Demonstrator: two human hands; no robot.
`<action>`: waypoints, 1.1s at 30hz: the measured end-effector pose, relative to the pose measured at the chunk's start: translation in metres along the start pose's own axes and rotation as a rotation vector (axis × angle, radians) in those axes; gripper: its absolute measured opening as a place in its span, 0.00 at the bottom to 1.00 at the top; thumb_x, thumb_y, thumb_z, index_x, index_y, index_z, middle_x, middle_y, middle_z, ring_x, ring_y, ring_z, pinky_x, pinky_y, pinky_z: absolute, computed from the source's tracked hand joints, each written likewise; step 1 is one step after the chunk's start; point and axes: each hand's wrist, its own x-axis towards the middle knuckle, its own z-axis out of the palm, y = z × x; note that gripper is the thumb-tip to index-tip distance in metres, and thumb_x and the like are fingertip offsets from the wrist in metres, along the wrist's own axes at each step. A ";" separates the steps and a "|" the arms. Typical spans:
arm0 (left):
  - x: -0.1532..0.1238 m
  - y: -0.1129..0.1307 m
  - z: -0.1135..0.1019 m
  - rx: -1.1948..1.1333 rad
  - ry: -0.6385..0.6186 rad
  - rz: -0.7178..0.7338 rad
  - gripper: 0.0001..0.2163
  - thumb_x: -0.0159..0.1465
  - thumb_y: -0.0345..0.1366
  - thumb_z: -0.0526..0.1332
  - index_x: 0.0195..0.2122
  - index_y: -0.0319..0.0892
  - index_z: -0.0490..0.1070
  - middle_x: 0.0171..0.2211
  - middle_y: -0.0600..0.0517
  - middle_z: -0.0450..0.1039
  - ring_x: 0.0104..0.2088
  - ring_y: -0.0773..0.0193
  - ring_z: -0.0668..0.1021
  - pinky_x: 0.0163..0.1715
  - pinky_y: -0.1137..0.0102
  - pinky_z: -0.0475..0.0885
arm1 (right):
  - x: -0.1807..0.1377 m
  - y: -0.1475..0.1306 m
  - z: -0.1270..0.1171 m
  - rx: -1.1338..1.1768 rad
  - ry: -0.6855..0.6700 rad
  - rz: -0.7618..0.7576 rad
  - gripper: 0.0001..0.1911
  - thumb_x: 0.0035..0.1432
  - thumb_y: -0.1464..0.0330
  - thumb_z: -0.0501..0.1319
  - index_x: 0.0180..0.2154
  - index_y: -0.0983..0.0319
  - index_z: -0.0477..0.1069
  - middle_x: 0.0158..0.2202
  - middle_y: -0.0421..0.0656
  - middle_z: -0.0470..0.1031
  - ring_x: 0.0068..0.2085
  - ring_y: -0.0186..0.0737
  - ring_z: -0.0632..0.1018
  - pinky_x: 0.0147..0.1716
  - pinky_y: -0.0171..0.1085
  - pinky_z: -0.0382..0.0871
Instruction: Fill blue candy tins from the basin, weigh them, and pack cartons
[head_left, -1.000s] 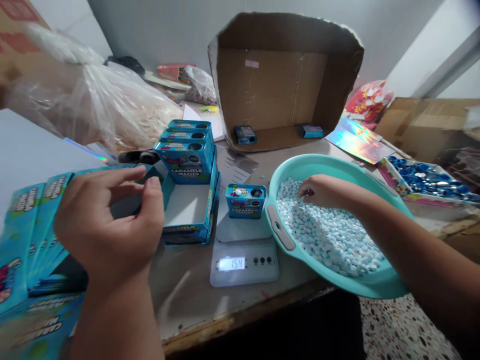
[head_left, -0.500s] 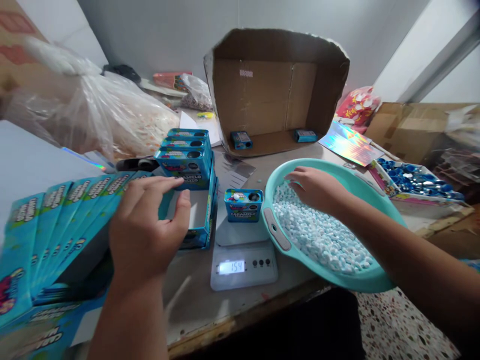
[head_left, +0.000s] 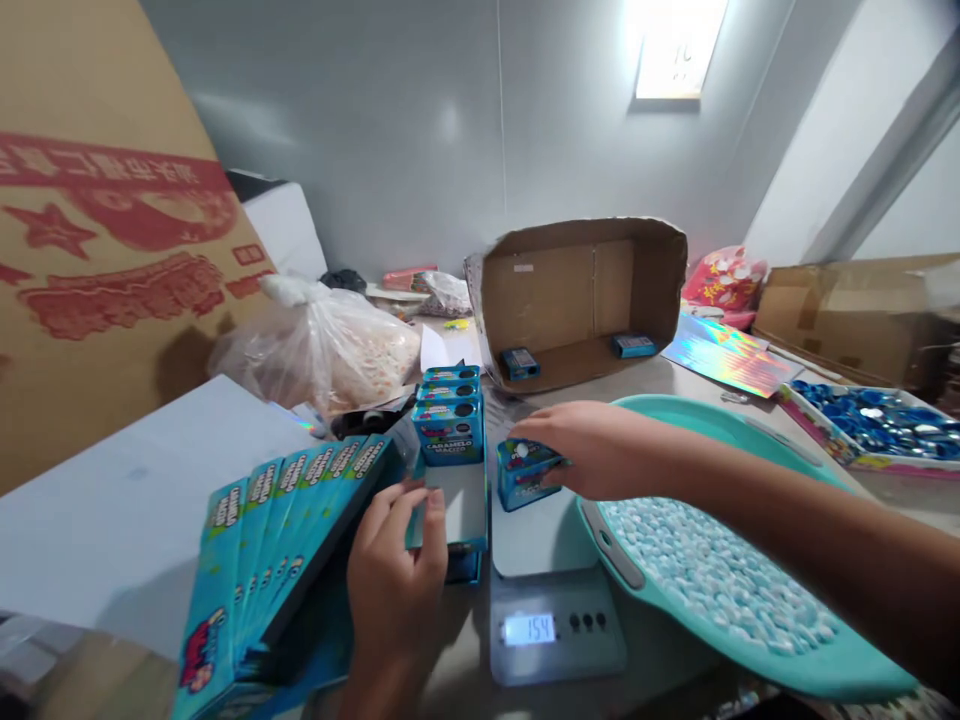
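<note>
My right hand (head_left: 585, 450) is closed on a small blue candy tin (head_left: 521, 490), which is slightly tilted above the plate of the kitchen scale (head_left: 559, 640). Whether the tin still touches the plate cannot be told. The scale's display reads 154. Bent around the near left side of a blue display box (head_left: 474, 568), my left hand (head_left: 397, 550) has its thumb and fingers at the wall. Several upright tins (head_left: 450, 435) stand at the far end of that box. Right of the scale, a teal basin (head_left: 720, 650) holds many pale blue and white candies (head_left: 720, 570).
Folded blue cartons (head_left: 255, 560) fan out at the left, beside a white sheet (head_left: 150, 500). An open cardboard box (head_left: 574, 300) at the back holds two blue tins. Shiny blue pieces fill a tray (head_left: 892, 460) at far right. A bulging plastic bag (head_left: 322, 345) sits behind.
My right hand has left the candies in the basin and moved left onto the tin, taking hold of it. My left hand stays at the display box. The camera view has tilted up.
</note>
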 end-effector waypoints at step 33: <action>-0.003 -0.006 0.012 -0.219 0.034 -0.128 0.26 0.62 0.32 0.57 0.63 0.42 0.62 0.54 0.43 0.67 0.53 0.53 0.73 0.54 0.57 0.72 | 0.071 -0.020 0.029 0.140 0.486 -0.323 0.13 0.65 0.64 0.60 0.49 0.63 0.71 0.45 0.48 0.75 0.46 0.43 0.75 0.46 0.41 0.70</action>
